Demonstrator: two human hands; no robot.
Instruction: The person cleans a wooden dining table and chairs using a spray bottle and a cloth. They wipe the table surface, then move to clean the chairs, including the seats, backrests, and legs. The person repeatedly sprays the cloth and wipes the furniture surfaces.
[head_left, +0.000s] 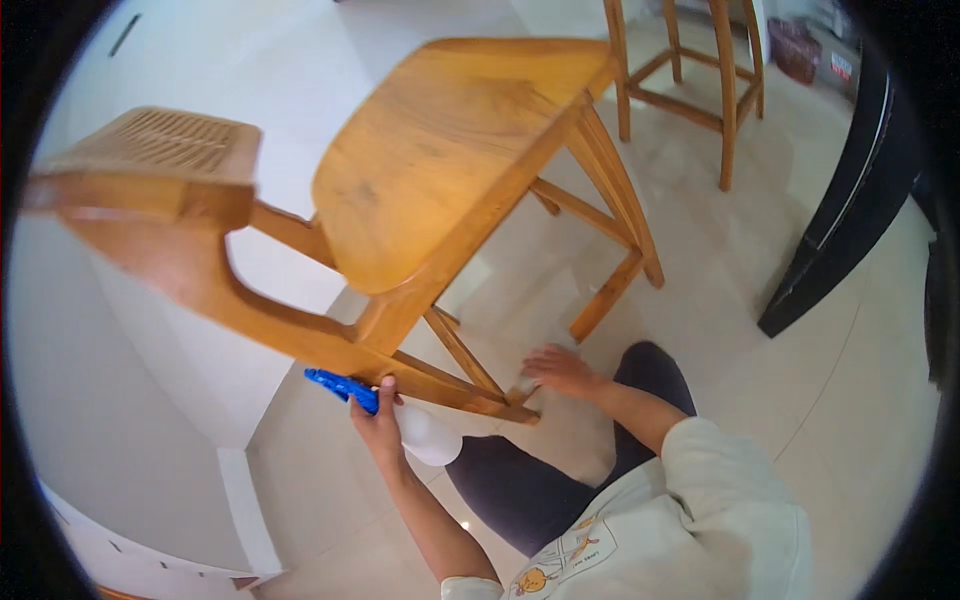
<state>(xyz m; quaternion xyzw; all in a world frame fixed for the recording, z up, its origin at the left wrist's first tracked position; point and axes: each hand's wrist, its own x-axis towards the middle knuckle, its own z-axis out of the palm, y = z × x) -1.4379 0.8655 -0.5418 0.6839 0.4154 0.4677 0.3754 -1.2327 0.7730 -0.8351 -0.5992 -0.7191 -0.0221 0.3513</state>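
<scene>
My left hand (379, 424) grips a spray bottle (431, 437) with a white body and a blue trigger head, its thumb and fingers around the neck. The bottle is tilted beside the back leg of a tall wooden chair (442, 157). My right hand (561, 371) is low down at the chair's side footrest rung (607, 296). Under its fingers, a pale, blurred cloth (520, 391) lies over the rung and hides part of it. The chair stands upright, with a smooth, scooped seat and a woven panel (176, 142) in its backrest.
A second wooden stool (726, 97) stands behind the chair. To the right, a black curved furniture leg (832, 217) slants down to the tiled floor (780, 390). A white wall (172, 360) is on the left. A dark red bag-like object (795, 51) sits at the far right.
</scene>
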